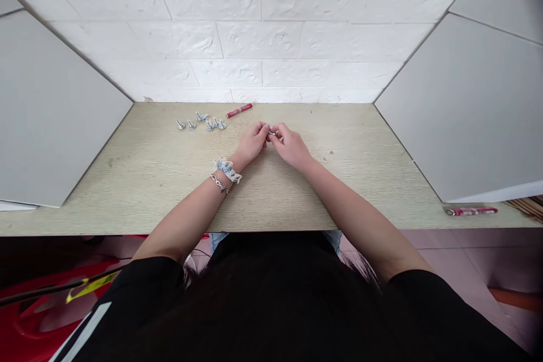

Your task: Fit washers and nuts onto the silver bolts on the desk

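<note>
Over the middle of the tabletop, my left hand [254, 140] and my right hand [291, 146] meet at the fingertips. Both pinch a small silver bolt [272, 133], mostly covered by the fingers, so its nut or washer cannot be made out. To the left of my hands, several silver bolts [209, 125] with wide round bases stand or lie in a loose group. A red marker-like tube [239, 111] lies just behind them, near the wall.
The pale wooden tabletop [373, 181] runs up to a white brick-patterned wall [280, 39]. Grey panels [479, 107] stand at both sides. A second red tube [472, 211] lies near the front right edge. Below the left side is a red plastic object [25, 328].
</note>
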Demonstrator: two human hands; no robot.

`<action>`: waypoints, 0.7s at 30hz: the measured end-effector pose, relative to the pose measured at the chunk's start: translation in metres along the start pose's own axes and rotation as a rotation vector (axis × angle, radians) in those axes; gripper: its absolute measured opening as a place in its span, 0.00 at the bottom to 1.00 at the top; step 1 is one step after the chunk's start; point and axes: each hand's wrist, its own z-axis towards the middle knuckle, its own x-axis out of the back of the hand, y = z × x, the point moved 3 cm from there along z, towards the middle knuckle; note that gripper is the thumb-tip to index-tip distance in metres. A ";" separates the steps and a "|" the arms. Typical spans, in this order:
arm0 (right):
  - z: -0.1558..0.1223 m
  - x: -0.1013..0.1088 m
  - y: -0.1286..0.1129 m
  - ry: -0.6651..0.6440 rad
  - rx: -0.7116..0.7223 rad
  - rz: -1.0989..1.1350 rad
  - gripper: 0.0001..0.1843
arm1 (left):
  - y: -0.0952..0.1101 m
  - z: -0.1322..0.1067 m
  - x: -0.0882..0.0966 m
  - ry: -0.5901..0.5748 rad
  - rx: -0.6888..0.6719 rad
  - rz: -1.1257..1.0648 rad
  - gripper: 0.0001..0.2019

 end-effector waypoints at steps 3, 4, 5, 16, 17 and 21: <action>0.001 0.002 0.000 0.008 0.011 0.003 0.12 | 0.001 0.000 -0.001 -0.017 -0.010 0.017 0.11; 0.001 0.002 0.000 0.012 0.016 0.002 0.13 | 0.001 -0.001 -0.002 -0.023 -0.015 0.024 0.11; 0.000 0.003 -0.001 0.017 0.019 0.001 0.14 | 0.001 -0.001 -0.002 -0.025 -0.017 0.029 0.11; -0.001 -0.001 -0.002 -0.024 0.033 -0.011 0.11 | 0.002 -0.003 0.000 -0.001 -0.015 0.085 0.11; -0.001 -0.001 -0.002 -0.029 0.040 -0.002 0.11 | 0.003 -0.004 -0.001 -0.005 -0.013 0.078 0.11; -0.001 0.000 -0.003 -0.029 0.057 0.036 0.12 | 0.005 -0.005 -0.002 -0.026 -0.012 0.049 0.11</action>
